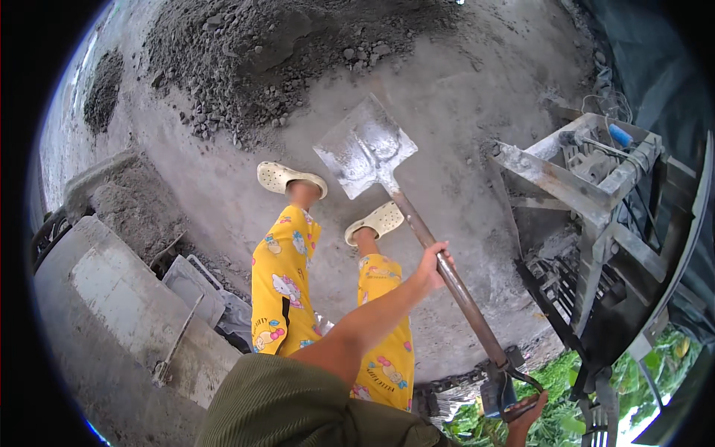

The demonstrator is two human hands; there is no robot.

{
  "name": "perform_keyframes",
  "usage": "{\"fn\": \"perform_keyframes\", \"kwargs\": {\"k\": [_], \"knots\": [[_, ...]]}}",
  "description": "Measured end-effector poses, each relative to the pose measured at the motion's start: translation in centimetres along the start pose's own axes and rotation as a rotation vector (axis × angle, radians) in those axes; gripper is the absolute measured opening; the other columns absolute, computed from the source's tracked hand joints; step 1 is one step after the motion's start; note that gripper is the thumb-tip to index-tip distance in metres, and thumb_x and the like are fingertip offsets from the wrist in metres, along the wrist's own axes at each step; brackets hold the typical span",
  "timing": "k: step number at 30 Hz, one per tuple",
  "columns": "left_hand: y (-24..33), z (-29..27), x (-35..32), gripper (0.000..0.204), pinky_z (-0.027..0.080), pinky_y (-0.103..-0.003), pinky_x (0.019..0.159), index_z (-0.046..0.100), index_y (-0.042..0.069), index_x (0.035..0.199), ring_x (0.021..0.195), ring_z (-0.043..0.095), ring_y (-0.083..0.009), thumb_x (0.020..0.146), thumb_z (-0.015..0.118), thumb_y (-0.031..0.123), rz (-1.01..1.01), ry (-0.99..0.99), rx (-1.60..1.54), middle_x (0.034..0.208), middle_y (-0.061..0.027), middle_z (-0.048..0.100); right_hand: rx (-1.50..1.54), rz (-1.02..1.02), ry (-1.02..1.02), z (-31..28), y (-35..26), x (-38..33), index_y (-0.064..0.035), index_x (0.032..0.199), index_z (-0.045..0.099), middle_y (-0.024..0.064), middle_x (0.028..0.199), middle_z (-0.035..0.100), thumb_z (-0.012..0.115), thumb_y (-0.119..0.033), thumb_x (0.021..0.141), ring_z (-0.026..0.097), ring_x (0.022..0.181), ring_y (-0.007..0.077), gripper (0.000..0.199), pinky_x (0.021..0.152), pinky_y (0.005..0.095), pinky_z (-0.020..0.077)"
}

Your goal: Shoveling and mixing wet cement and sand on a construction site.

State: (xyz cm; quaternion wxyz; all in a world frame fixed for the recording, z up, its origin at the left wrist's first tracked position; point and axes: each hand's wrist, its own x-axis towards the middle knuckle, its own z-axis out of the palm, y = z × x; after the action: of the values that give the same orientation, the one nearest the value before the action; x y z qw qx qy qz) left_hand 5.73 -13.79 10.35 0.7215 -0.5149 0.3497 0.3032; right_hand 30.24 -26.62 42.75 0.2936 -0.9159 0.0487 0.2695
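A big heap of grey gravel lies beyond your feet. Your shovel slants across the concrete floor, blade raised by your sandals. Your left hand is wrapped around the mid shaft; your right hand grips the end handle.

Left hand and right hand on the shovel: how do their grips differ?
The left hand wraps the shovel partway along its shaft, arm stretched forward; the right hand grips the handle at the shaft's top end, low at the frame's edge. The left hand is fully visible; the right hand is partly cut off. Both hold the same shovel.
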Motion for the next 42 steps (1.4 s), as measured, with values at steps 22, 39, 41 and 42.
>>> {"fn": "perform_keyframes", "kwargs": {"k": [22,39,41,42], "knots": [[29.1,-1.6,-2.8,0.013,0.037,-0.029,0.046,0.042,0.013,0.061,0.046,0.042,-0.0121,0.067,0.053,0.016,0.462,0.107,0.084,0.053,0.0022,0.041,0.098,0.084,-0.331,24.6,8.4,-6.4,-0.0128,0.065,0.038,0.0031,0.047,0.041,0.051,-0.051,0.072,0.042,0.039,0.0164,0.042,0.034,0.0295,0.0353],[50.7,8.5,-32.3,0.021,0.042,-0.032,0.046,0.047,0.003,0.077,0.051,0.047,-0.0180,0.069,0.058,0.019,1.192,0.829,0.903,0.064,-0.0062,0.045,0.204,1.041,-0.958,41.8,4.6,-24.4,-0.0138,0.067,0.043,-0.0005,0.053,0.043,0.055,-0.038,0.075,0.046,0.049,0.0152,0.028,0.048,0.0309,0.0409],[53.0,8.4,-37.0,0.023,0.041,-0.032,0.046,0.047,0.003,0.082,0.053,0.046,-0.0165,0.069,0.057,0.019,1.242,0.863,0.923,0.067,-0.0061,0.044,0.320,1.236,-1.119,42.5,3.9,-26.3,-0.0124,0.077,0.046,0.0011,0.059,0.046,0.055,-0.033,0.077,0.049,0.055,0.0155,0.023,0.053,0.0315,0.0426],[52.9,8.0,-39.2,0.023,0.042,-0.031,0.046,0.046,0.003,0.081,0.053,0.046,-0.0151,0.070,0.057,0.020,1.248,0.789,0.913,0.065,-0.0043,0.044,0.356,1.279,-1.158,42.4,4.3,-26.4,-0.0123,0.080,0.046,0.0023,0.062,0.048,0.056,-0.033,0.077,0.050,0.057,0.0166,0.023,0.055,0.0323,0.0429]]}}
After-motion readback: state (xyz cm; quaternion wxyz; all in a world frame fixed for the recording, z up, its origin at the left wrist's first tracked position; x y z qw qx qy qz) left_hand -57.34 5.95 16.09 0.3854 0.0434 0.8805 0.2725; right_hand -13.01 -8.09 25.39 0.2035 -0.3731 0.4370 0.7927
